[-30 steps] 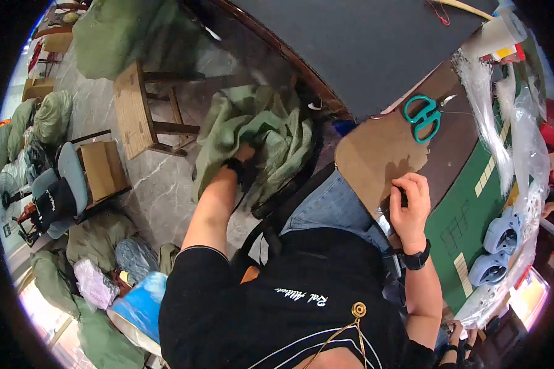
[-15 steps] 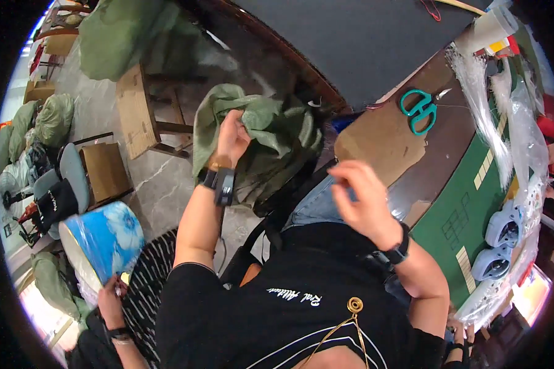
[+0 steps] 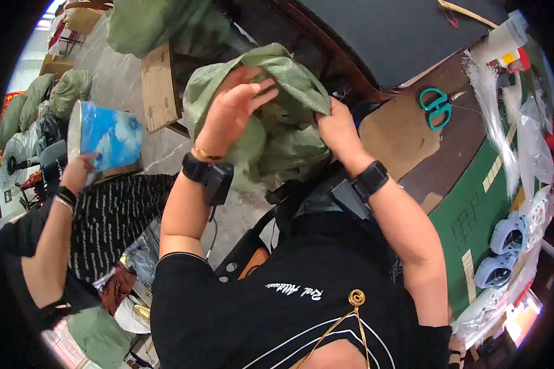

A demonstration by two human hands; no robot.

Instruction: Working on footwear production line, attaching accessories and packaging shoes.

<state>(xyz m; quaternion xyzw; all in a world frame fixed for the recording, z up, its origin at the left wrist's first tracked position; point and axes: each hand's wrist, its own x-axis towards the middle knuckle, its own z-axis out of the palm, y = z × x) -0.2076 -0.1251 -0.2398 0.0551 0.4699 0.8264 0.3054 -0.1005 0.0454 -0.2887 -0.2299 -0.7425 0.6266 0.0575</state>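
Observation:
A green woven sack (image 3: 283, 104) is lifted in front of me, its mouth bunched near my chest. My left hand (image 3: 231, 111) lies against the sack's left side with fingers spread over the fabric. My right hand (image 3: 335, 126) pinches the sack's right edge. Each wrist carries a black band with a small device. The lower part of the sack hangs behind my arms.
Teal scissors (image 3: 436, 106) lie on a brown board (image 3: 400, 132) on the table at right, beside clear plastic bags (image 3: 523, 141) and a green mat (image 3: 474, 221). At left another person's hand (image 3: 77, 172) holds a blue-and-white bag (image 3: 104, 132). A wooden stool (image 3: 160, 86) and green sacks (image 3: 34, 101) stand on the floor.
Both my hands rose with the green sack, and my right hand came off the table edge onto it. Another person entered at left, lifting a blue-and-white bag higher.

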